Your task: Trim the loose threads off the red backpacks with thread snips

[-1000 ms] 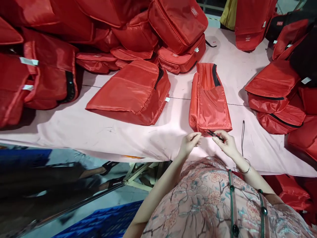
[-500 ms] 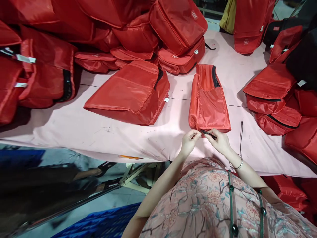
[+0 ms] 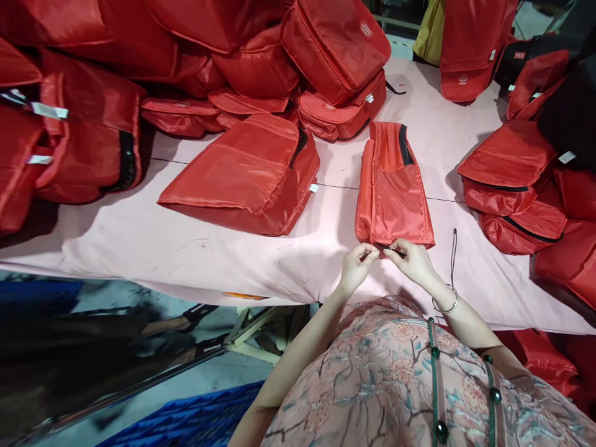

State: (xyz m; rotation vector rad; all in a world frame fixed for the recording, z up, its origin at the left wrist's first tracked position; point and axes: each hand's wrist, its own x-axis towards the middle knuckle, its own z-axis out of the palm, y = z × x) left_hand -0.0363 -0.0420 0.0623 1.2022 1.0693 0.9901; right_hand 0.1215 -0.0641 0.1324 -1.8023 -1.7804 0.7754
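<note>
head, red bag (image 3: 399, 202), bag pile (image 3: 335, 53), dark cord (image 3: 453, 256)

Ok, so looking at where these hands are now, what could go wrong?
Nicked fingers: the right hand holds small dark scissors with the pinched left hand right in front, so a slip might catch a fingertip.

Damaged cloth: the scissors are close against the near edge of the red bag, so a stray cut could mark it.

Snagging: a black cord runs down close to the bracelet and might catch on it.
</note>
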